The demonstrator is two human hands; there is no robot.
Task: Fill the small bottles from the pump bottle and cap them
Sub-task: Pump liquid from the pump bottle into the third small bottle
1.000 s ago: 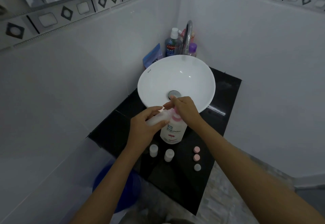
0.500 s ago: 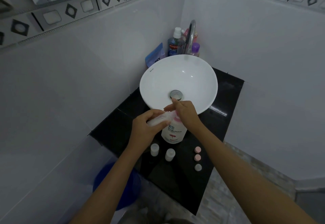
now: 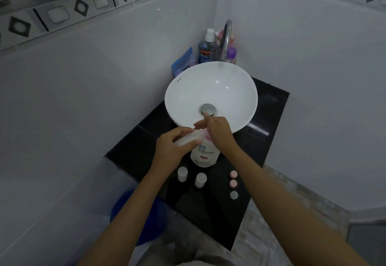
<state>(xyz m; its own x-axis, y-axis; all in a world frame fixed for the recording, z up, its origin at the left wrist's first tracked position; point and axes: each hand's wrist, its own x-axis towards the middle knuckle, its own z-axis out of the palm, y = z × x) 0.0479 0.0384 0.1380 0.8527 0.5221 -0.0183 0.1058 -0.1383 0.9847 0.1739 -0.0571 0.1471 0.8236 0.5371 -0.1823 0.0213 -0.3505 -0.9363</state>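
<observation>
While my left hand grips a small clear bottle tilted at the spout, my right hand presses the Shokubutsu pump bottle, fingers straight. I judge filling underway; capping needs a pink cap, near the black counter edge.

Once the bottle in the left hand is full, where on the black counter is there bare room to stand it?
Bare counter lies near the front edge, below the two small bottles and left of the three caps. Another bare strip runs right of the basin. It is crowded around the pump bottle, under both hands.
</observation>
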